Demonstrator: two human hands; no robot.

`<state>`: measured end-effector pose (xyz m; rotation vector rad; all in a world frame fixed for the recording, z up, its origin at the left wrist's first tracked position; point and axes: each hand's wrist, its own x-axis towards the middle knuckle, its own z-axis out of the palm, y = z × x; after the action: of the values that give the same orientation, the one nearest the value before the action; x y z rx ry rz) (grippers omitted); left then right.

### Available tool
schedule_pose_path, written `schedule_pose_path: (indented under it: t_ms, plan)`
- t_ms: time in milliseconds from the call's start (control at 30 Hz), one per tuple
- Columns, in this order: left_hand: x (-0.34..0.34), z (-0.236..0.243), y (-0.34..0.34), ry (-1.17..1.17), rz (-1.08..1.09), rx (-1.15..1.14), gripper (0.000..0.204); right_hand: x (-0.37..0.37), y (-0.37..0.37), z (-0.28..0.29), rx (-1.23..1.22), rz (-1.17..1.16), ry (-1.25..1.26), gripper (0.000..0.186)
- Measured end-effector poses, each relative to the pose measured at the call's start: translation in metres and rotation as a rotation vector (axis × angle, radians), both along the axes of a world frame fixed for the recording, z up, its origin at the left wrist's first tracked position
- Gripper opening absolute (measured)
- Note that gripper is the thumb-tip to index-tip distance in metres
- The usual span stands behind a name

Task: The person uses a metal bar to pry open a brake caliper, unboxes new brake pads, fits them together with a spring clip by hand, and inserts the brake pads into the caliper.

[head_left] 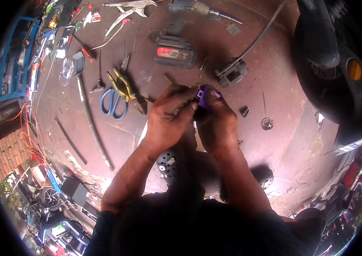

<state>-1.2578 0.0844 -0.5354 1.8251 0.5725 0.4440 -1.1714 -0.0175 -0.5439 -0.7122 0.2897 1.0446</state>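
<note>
Close together at the middle, my two hands hold a small purple part with a pale, bracket-like piece showing at its left side. My right hand [219, 123] is closed round the purple part [209, 99], thumb on top. The fingers of my left hand [169, 118] pinch at its left edge; their tips partly hide what they grip. Just left of my left hand lie yellow-handled pliers [123, 84] and blue-handled scissors [113, 107]. Beyond my hands a dark block [232, 76] sits at the end of a cable.
A dark battery pack [174, 54] lies on the floor ahead, with locking pliers [135, 6] and a blurred power tool [196, 7] farther off. To the left rests a long-handled hammer [88, 106]. A black motor scooter [338, 47] stands at the far right.
</note>
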Motion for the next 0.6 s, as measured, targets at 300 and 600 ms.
schedule_pose_path:
  t_ms: [300, 600]
  plan:
    - [0.007, 0.007, -0.008, -0.069, 0.108, -0.349, 0.03, -0.002, 0.006, 0.004, -0.072, -0.117, -0.132, 0.032]
    - [0.01, 0.015, 0.008, 0.092, 0.221, -0.592, 0.025, 0.004, 0.006, 0.01, -0.168, -0.061, -0.222, 0.026]
